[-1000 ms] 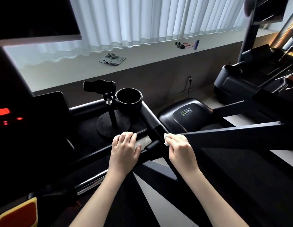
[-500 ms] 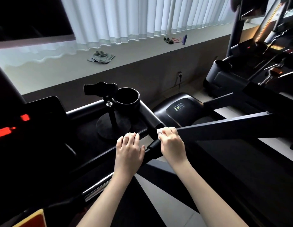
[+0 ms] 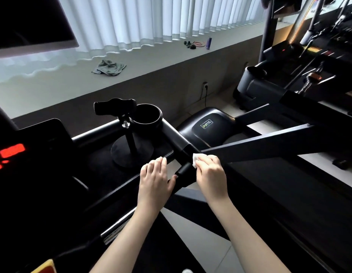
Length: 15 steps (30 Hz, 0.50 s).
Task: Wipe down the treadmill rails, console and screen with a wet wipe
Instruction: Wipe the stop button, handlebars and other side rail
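The wet wipe is a small white wad pressed under the fingers of the right hand, with only its left edge showing past the fingertips. It lies against the black treadmill rail, at the joint where the rail's tube meets a dark foam grip and a flat grey strut running off to the right. The right fingers are curled down over the wipe, closed around it and holding it to the rail. The left hand rests palm down just beside it on the edge of the console tray; its fingers are laid flat and together, gripping nothing, and the thumb reaches toward the foam grip, though whether it touches it is unclear. Both forearms come in bare from the bottom of the view.

On the tray, beyond the left hand, stands a black phone holder on a round base, and just right of its clamp sits a cup holder. Left of these, the console glows with red display segments, blurred beyond reading. A dark screen hangs at the upper left. Past the rail lies the treadmill's motor cover, bearing a small green logo. Behind runs a pale window ledge under white vertical blinds; a crumpled grey cloth lies on the ledge, and further right a few small items are too small to identify. Another exercise machine stands at the right.
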Motion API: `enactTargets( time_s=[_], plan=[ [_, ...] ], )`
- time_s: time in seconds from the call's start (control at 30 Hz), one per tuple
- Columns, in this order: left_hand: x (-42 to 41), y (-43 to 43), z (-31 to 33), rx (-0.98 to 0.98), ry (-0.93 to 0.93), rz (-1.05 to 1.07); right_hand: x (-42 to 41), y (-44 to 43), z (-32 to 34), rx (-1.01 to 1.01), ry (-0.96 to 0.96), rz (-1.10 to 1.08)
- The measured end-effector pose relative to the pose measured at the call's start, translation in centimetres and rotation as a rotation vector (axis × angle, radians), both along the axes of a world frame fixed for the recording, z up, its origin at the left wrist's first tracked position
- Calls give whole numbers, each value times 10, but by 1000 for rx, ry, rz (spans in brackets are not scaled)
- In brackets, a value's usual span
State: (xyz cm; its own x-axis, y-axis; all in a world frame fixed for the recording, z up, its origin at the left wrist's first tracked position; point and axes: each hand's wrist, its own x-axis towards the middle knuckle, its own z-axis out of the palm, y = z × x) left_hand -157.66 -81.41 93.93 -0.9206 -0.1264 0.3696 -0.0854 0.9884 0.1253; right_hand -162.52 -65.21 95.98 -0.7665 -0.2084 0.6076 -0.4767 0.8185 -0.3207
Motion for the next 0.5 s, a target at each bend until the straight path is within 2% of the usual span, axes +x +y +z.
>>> enactTargets(
  time_s=[0.1, 0.33, 0.5],
  plan=[
    [-2, 1, 1, -6, 0, 4, 17, 18, -2, -8, 14, -44],
    [-8, 5, 0, -56, -3, 27, -21, -2, 7, -140, -108, -30],
    [-11, 10, 1, -30, -31, 43, 5, 32, 1, -153, -125, -108]
  ],
)
